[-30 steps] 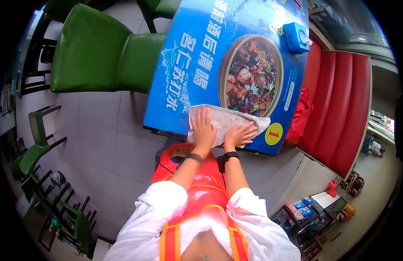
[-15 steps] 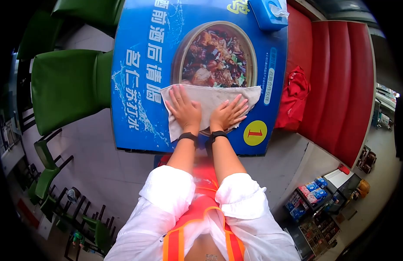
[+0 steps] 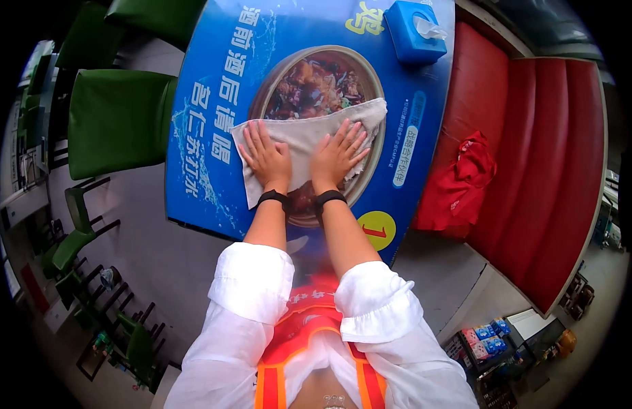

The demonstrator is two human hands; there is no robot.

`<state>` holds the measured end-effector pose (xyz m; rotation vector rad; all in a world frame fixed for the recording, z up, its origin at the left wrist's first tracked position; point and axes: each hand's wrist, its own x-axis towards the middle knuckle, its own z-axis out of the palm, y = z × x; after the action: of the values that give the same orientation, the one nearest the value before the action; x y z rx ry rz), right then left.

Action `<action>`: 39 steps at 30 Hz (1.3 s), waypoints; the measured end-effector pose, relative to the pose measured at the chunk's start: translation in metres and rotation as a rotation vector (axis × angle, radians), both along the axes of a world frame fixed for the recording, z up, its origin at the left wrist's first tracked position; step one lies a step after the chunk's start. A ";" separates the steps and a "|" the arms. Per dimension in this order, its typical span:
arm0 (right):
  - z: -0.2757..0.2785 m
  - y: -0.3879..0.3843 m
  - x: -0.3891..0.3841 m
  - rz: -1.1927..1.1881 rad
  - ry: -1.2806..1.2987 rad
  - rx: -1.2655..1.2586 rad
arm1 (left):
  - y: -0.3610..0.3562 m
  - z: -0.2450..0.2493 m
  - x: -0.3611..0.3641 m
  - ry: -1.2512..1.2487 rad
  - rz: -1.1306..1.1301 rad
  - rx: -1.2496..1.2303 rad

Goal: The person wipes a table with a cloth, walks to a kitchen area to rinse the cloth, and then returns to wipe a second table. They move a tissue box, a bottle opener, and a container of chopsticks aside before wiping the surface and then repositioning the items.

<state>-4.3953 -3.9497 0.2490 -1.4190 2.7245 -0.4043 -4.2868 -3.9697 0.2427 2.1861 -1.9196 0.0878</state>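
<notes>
A greyish-white cloth (image 3: pixel 303 136) lies spread on a blue printed table (image 3: pixel 217 211), over part of a picture of a food bowl. My left hand (image 3: pixel 267 162) rests flat on the cloth's left part, fingers spread. Beside it, my right hand (image 3: pixel 337 155) lies flat on the right part, its fingers also apart. Both palms press down on the fabric, and neither hand grips it. A black band circles each wrist.
A blue tissue box (image 3: pixel 415 34) stands at the table's far right corner. Red cloth (image 3: pixel 459 180) lies on the red bench (image 3: pixel 554 157) to the right. Green chairs (image 3: pixel 118 123) line the left side. A shelf with packets (image 3: pixel 486 341) is at the lower right.
My hands and the cloth have slid farther forward over the bowl picture, baring its near rim. The cloth's right side has tilted upward. The whole view has also turned slightly.
</notes>
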 end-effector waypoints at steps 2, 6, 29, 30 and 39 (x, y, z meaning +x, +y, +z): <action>0.000 0.009 -0.009 0.091 -0.005 -0.014 | 0.015 -0.002 -0.001 0.016 -0.023 -0.014; -0.002 0.054 -0.032 0.225 0.000 0.019 | 0.065 0.000 -0.021 -0.031 0.095 -0.011; 0.001 0.069 -0.065 -0.365 0.033 0.106 | 0.053 0.012 -0.066 0.104 -0.277 0.180; 0.001 0.058 -0.069 -0.367 0.034 0.113 | 0.043 0.012 -0.071 0.105 -0.279 0.187; -0.004 -0.038 -0.095 -0.296 0.082 0.046 | -0.060 0.009 -0.102 0.071 -0.200 0.124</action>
<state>-4.4901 -3.9877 0.2445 -1.0443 2.9980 -0.2975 -4.3892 -4.0301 0.2518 2.0261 -2.1421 -0.1442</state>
